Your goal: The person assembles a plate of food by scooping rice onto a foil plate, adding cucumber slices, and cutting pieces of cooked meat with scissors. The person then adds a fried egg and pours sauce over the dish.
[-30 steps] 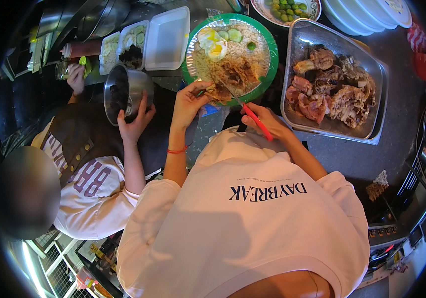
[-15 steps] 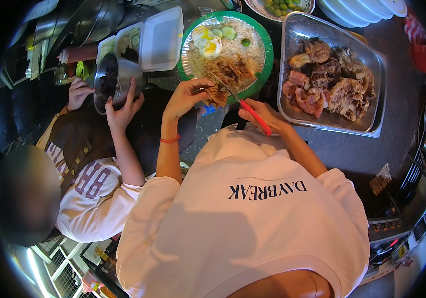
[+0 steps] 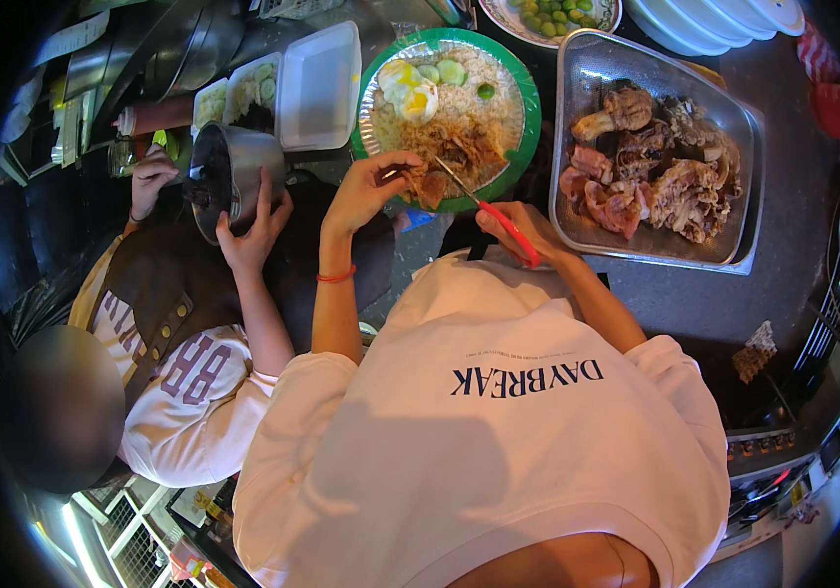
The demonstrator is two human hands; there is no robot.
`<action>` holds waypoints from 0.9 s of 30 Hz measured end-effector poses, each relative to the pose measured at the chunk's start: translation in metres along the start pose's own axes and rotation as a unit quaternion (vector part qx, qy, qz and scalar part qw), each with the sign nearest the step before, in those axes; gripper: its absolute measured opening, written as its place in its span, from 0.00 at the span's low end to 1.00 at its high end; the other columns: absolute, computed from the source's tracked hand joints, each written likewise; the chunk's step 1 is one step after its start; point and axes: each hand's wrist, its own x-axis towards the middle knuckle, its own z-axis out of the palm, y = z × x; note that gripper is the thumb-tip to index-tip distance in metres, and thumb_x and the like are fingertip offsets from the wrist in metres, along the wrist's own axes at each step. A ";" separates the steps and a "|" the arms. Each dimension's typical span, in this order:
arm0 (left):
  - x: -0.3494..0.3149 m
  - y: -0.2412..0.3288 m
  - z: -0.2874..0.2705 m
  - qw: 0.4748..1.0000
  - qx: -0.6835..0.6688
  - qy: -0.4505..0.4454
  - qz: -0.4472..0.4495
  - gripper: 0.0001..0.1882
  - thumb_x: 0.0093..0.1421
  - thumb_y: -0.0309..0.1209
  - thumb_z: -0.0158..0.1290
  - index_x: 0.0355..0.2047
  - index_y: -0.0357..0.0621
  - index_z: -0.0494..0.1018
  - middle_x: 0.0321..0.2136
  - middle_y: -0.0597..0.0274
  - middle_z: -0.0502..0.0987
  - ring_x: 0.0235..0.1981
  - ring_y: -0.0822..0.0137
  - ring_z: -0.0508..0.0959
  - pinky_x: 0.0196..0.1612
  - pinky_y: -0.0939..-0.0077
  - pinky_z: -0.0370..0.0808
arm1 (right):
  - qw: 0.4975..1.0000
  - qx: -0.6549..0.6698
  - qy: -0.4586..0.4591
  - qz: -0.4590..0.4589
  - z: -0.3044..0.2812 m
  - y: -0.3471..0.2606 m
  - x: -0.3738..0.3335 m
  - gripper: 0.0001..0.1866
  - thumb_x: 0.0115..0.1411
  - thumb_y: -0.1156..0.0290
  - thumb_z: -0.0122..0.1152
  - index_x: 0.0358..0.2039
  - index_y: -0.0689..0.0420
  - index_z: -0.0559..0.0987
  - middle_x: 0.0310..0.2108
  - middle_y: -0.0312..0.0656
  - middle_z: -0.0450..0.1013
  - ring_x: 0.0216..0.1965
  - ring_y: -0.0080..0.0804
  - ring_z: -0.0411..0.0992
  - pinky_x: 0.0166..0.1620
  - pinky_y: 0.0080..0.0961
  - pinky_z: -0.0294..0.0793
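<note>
browned meat piece [image 3: 429, 188] lies over the 6 o'clock rim of the green-rimmed plate [image 3: 528, 108]; the right hand [image 3: 521, 231] grips red-handled scissors [image 3: 509, 233], the left hand [image 3: 373, 190] pinches it, probably steadying it for cutting; perforated steel tray [image 3: 576, 93], at the plate's 3 o'clock, seems placed for reach.

Glows warm at centre, drops to black at the rim!
Comes down from above on the pale shirt [image 3: 586, 431], laying a broad, soft shadow [image 3: 410, 470] across its front; glints off the metal tray [image 3: 586, 103]; flares cool white at the light tube [image 3: 80, 541], lower left; bends straight edges toward the fisheye rim; smears to a blur over the co-worker's head [image 3: 62, 407].
</note>
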 end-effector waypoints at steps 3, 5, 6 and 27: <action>0.000 0.001 0.000 0.998 0.019 0.003 0.053 0.16 0.47 0.14 0.46 0.37 0.37 0.71 0.40 0.63 0.68 0.41 0.73 0.69 0.43 0.82 0.67 | 0.999 0.022 -0.013 0.028 -0.001 0.000 -0.003 0.32 0.50 0.36 0.43 0.20 0.58 0.69 0.07 0.33 0.59 0.10 0.20 0.60 0.14 0.20 0.57; 0.000 0.007 0.000 0.998 0.036 0.010 0.060 0.16 0.47 0.14 0.46 0.37 0.38 0.71 0.41 0.63 0.67 0.43 0.72 0.68 0.44 0.81 0.67 | 0.998 0.040 -0.023 0.038 -0.002 0.000 -0.003 0.32 0.51 0.37 0.42 0.20 0.59 0.69 0.07 0.33 0.59 0.10 0.20 0.60 0.14 0.20 0.57; 0.000 0.011 0.000 0.998 0.039 0.000 0.049 0.16 0.47 0.14 0.46 0.37 0.38 0.71 0.40 0.63 0.67 0.43 0.72 0.68 0.44 0.81 0.67 | 0.998 0.050 -0.030 0.031 -0.002 0.001 -0.003 0.32 0.52 0.38 0.40 0.23 0.60 0.69 0.06 0.33 0.59 0.07 0.20 0.59 0.11 0.19 0.55; -0.009 -0.037 0.056 0.892 -0.059 0.376 0.245 0.14 0.49 0.15 0.51 0.38 0.34 0.68 0.37 0.60 0.70 0.41 0.71 0.69 0.45 0.78 0.67 | 0.995 -0.039 -0.084 -0.049 0.005 0.016 -0.017 0.33 0.53 0.43 0.43 0.46 0.61 0.63 0.41 0.50 0.64 0.44 0.42 0.64 0.47 0.32 0.61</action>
